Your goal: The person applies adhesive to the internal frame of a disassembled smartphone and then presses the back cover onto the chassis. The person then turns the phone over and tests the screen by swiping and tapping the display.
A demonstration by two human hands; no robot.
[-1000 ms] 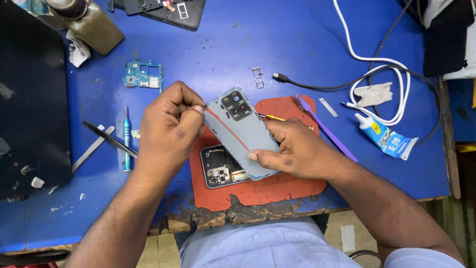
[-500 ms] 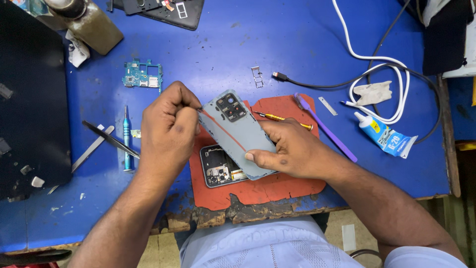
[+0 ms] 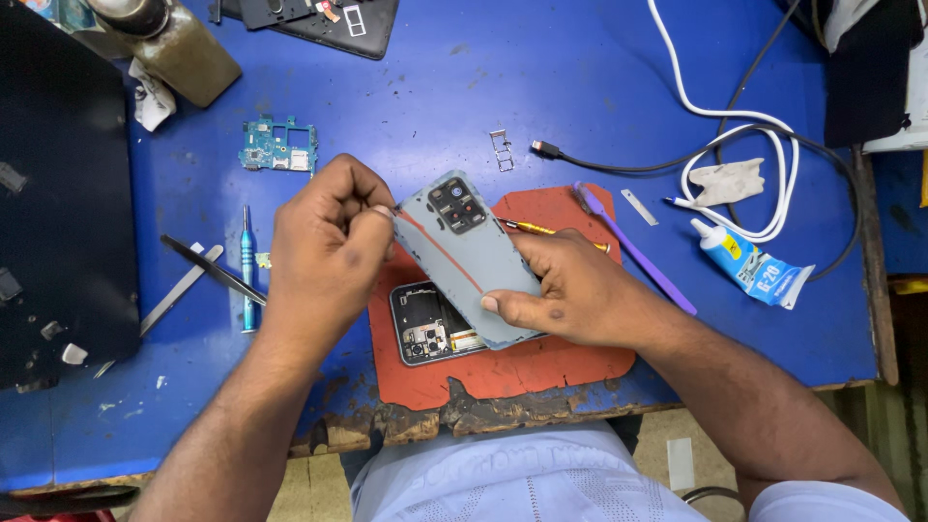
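A blue counter (image 3: pixel 503 87) with a chipped, worn near edge carried a red work mat (image 3: pixel 541 372) close to that edge. Above the mat both hands held a grey phone back cover (image 3: pixel 474 261), tilted, its dark camera block toward the far side and a thin red line running along it. The left hand (image 3: pixel 324 251) was clenched, its fingertips pinching the cover's far left corner. The right hand (image 3: pixel 580 290) grasped the cover from the right, thumb pressed on its near end. Under the cover, on the mat, lay the opened phone body (image 3: pixel 430 329) with its inner parts showing. Left of the hands lay a blue screwdriver (image 3: pixel 247 271) and dark tweezers (image 3: pixel 208 269); a small circuit board (image 3: pixel 278 147) sat farther back. Toward the right edge were a purple pry tool (image 3: pixel 638 253), a glue tube (image 3: pixel 749 266) and a looped white cable (image 3: pixel 764 155).
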